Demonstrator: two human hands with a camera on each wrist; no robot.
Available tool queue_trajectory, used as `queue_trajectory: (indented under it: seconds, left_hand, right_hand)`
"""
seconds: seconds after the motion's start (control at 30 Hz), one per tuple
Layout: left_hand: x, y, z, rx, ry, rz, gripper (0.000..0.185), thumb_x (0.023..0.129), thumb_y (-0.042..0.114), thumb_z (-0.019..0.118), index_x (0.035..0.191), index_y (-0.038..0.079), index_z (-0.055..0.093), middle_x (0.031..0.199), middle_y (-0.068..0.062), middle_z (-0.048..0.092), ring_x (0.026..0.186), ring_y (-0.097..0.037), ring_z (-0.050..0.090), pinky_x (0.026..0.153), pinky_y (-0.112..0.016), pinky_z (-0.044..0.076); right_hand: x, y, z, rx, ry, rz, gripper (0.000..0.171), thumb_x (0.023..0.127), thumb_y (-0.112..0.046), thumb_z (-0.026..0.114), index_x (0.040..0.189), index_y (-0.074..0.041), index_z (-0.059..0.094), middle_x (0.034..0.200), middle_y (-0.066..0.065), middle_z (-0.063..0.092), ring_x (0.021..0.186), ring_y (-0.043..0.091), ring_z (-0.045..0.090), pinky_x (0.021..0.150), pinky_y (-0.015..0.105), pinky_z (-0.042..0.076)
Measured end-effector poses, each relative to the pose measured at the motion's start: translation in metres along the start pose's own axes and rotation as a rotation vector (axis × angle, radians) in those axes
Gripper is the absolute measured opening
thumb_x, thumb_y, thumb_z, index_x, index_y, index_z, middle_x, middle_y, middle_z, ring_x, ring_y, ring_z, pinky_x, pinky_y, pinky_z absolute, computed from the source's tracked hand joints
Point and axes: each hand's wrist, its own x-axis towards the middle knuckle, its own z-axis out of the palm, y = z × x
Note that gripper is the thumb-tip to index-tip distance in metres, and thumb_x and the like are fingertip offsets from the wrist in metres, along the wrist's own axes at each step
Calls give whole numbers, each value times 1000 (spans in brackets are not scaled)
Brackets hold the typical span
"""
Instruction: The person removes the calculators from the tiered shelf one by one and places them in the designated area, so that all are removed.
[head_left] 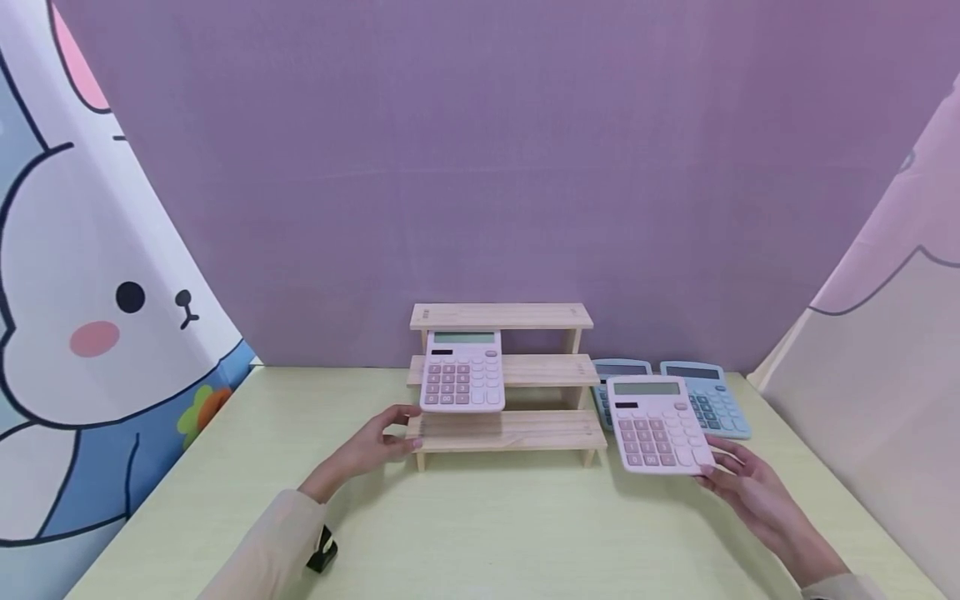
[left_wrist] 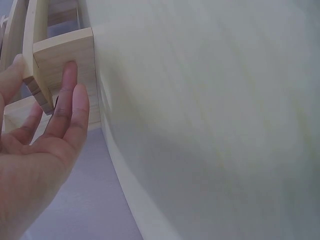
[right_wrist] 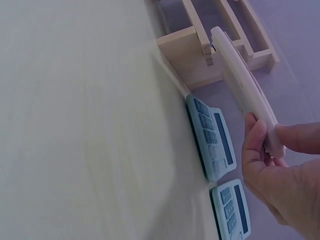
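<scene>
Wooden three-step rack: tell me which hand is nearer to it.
Left. The left hand touches the wooden rack at its lower left end; the right hand is off to its right, holding a pink calculator.

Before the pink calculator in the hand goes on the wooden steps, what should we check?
1. Right hand grips pink calculator at its corner: ok.
2. Left hand steadies wooden rack: ok.
3. Bottom step has free room: ok.
4. Other pink calculator leans steady on the middle step: ok.
5. Blue calculators lie clear of the path: ok.
6. Held calculator's back side is clean: cannot tell.
</scene>
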Motion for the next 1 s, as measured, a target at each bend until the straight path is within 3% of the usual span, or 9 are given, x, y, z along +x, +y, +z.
queue_trajectory:
  seconds: [0.3,0.6,1.0]
  left_hand:
    - [0,1,-1,2,10,-11,58,85,26,65,134,7,39,130,-17,44,113,-31,49,88,-38,50]
    - [0,-1,-1,23,8,-20,57,87,22,63,134,4,37,129,-22,43,106,-32,54,83,-36,52]
    - [0,2,0,-7,-1,-21,58,84,26,66,133,7,39,128,-19,44,102,-28,57,82,-34,52]
  right_hand:
    - [-6,6,-6,-92,50,98,34,89,4,50,110,-22,49,100,-4,61,90,9,61,80,22,53]
    - [-9,13,-5,-122,78,161,35,89,6,49,109,-23,48,99,-4,59,89,8,60,79,22,52]
    - [-8,15,-2,-227,190,277,43,86,4,52,124,-6,33,98,-3,56,87,8,59,79,23,52]
